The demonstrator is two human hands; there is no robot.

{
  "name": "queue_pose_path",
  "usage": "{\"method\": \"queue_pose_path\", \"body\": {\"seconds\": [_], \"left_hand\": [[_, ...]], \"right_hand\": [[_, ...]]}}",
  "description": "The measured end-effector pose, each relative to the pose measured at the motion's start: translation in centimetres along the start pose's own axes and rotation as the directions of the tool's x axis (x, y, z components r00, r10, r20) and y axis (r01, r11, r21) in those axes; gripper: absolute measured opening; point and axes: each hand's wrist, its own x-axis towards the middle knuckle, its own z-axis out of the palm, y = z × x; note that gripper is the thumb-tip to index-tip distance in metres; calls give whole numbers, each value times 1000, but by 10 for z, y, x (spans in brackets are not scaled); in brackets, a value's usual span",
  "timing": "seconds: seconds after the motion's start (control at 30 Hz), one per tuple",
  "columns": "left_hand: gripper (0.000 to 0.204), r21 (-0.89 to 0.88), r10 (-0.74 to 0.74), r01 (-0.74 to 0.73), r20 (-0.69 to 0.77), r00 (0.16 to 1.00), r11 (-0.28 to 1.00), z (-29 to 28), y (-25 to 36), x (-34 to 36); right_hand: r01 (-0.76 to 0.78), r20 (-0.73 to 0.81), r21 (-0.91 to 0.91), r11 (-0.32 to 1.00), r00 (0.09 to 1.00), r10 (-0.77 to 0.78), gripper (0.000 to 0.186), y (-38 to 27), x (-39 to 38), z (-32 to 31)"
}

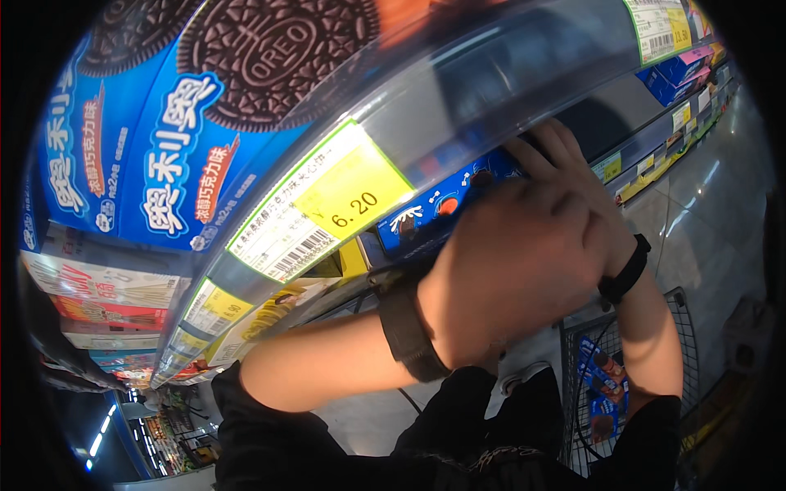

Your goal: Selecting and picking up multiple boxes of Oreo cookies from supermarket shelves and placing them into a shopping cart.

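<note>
My left hand (512,262), blurred and wearing a black wrist band, crosses in front of a lower shelf, hiding much of it; its fingertips cannot be made out. Behind it my right hand (553,164), with a black band on its wrist, reaches under the upper shelf edge, fingers extended at a blue package with cartoon pictures (413,221); whether they touch it is unclear. Large blue cookie boxes (221,164) stand on the upper shelf at the left, above a curved rail with yellow price tags (319,196).
A wire shopping cart (667,323) holding blue packages (602,385) is below at the right. The shelving continues right with blue and pink boxes (671,78), beside a tiled aisle floor (704,204). Red and white snack packs (106,295) sit at the left.
</note>
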Motion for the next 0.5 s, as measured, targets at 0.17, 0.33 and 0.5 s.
{"method": "queue_pose_path", "body": {"seconds": [0.17, 0.33, 0.5], "left_hand": [[17, -78, 11, -8, 34, 999, 997, -4, 36, -24], [24, -123, -167, 176, 81, 983, 977, -17, 54, -57], [17, -118, -296, 303, 79, 952, 946, -57, 49, -113]], "right_hand": [[40, 10, 41, 998, 999, -41, 73, -3, 14, -4], [75, 95, 10, 997, 993, -76, 74, 8, 17, -8], [-35, 208, -14, 999, 978, 37, 77, 2, 16, -21]]}}
